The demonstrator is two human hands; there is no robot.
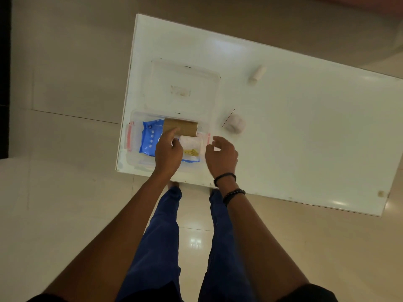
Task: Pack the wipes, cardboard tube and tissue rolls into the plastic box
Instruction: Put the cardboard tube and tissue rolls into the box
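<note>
A clear plastic box [133, 136] with red side clips stands at the near left corner of the white table [305, 138]. Inside lie a blue wipes pack [149, 137] and a brown cardboard tube [183, 126] across its far side. My left hand [168, 152] hovers over the box, its fingers touching the near side of the tube. My right hand [221, 156] floats just right of the box with fingers spread and nothing in it. One white tissue roll [234, 124] lies right of the box, and a second tissue roll [257, 74] lies farther back.
The box's clear lid [183, 88] lies flat on the table just behind the box. A thin red line [227, 118] lies beside the nearer roll. Tiled floor surrounds the table, and my legs stand at its near edge.
</note>
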